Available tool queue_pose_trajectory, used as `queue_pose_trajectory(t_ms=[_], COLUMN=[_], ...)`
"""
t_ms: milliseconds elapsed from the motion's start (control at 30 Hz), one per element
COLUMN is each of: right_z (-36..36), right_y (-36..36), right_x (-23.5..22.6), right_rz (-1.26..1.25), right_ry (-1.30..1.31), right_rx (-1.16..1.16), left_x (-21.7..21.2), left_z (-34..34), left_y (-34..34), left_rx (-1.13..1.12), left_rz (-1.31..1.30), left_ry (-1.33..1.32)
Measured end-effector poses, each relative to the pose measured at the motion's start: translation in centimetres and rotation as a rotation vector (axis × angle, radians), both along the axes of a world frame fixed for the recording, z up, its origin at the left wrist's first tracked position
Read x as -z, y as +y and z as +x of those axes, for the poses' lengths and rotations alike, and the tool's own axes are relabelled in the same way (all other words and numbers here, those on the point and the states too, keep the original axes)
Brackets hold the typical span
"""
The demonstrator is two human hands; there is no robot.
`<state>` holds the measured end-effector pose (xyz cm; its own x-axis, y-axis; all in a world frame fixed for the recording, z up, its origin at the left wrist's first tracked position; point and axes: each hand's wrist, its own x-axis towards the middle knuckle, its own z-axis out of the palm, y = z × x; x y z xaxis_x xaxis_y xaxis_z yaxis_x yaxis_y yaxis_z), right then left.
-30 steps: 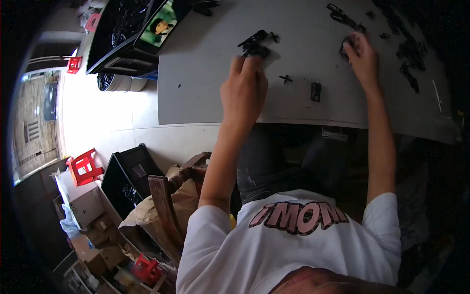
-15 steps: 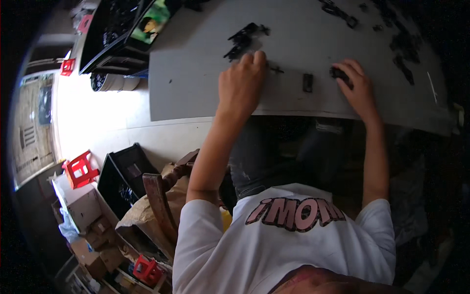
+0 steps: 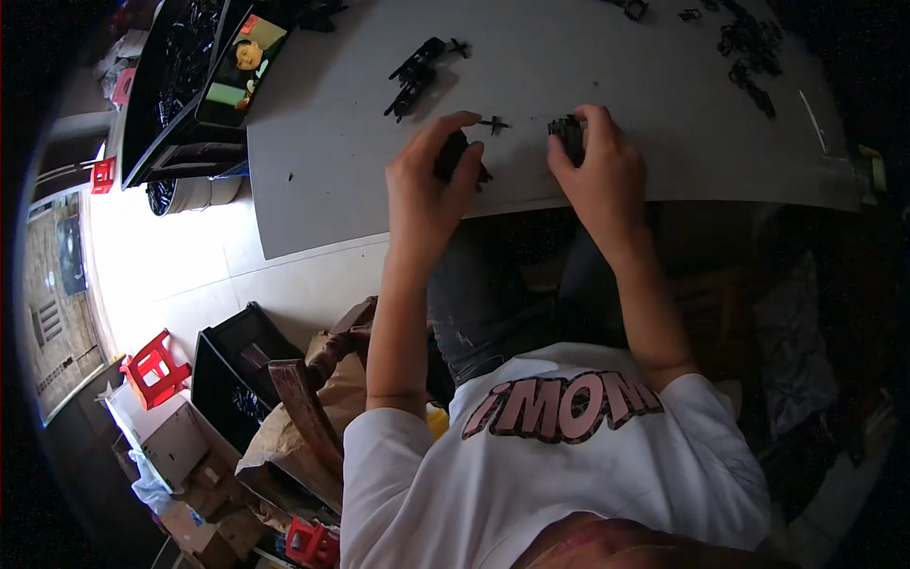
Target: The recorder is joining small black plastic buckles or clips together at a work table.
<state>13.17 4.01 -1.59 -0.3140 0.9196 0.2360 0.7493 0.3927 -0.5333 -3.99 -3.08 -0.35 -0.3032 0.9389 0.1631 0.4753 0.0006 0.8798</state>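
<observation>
My left hand (image 3: pixel 417 180) is curled round a dark black plastic part (image 3: pixel 452 157) near the table's front edge, with thumb and forefinger on either side of it. To its right, my right hand (image 3: pixel 602 171) grips a small black block-shaped plastic piece (image 3: pixel 567 138) between thumb and fingers. A gap separates the two hands. Between them, a little farther off, lies a small cross-shaped black part (image 3: pixel 494 124). Beyond my left hand sits a cluster of long black parts (image 3: pixel 417 78). The exact shape of the left-hand part is hidden by my fingers.
The grey table (image 3: pixel 332 161) spreads before me. More black parts (image 3: pixel 749 52) lie at its far right. At the left stand a black bin (image 3: pixel 180 76) of dark pieces and a lit screen (image 3: pixel 248 62). A wooden chair (image 3: pixel 308 403) and a red stool (image 3: pixel 154 370) are lower left.
My right hand has come left, closer to my left hand. My left hand has drawn nearer and holds a black part. The rectangular piece between the hands no longer shows there. The view has shifted.
</observation>
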Motion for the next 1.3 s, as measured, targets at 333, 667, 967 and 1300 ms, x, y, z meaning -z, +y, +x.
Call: queue_pose_trajectory(t_ms=[333, 667, 967, 1300], right_z=[-0.8, -0.9, 0.8, 0.3], right_y=[-0.2, -0.5, 0.0, -0.9], right_x=[-0.2, 0.2, -0.2, -2.4], right_rz=[-0.001, -0.058, -0.089, -0.106], right_ry=[-0.142, -0.214, 0.019, 0.102], right_rx=[-0.023, -0.030, -0.205, -0.453], left_x=[2.2, 2.4, 2.3, 3.2], left_z=[1.4, 1.4, 1.7, 3.5], left_y=[0.1, -0.2, 0.0, 0.2], left_rx=[-0.071, -0.034, -0.033, -0.087], left_rz=[0.019, 0.009, -0.052, 0.111], left_ry=[-0.250, -0.222, -0.256, -0.279])
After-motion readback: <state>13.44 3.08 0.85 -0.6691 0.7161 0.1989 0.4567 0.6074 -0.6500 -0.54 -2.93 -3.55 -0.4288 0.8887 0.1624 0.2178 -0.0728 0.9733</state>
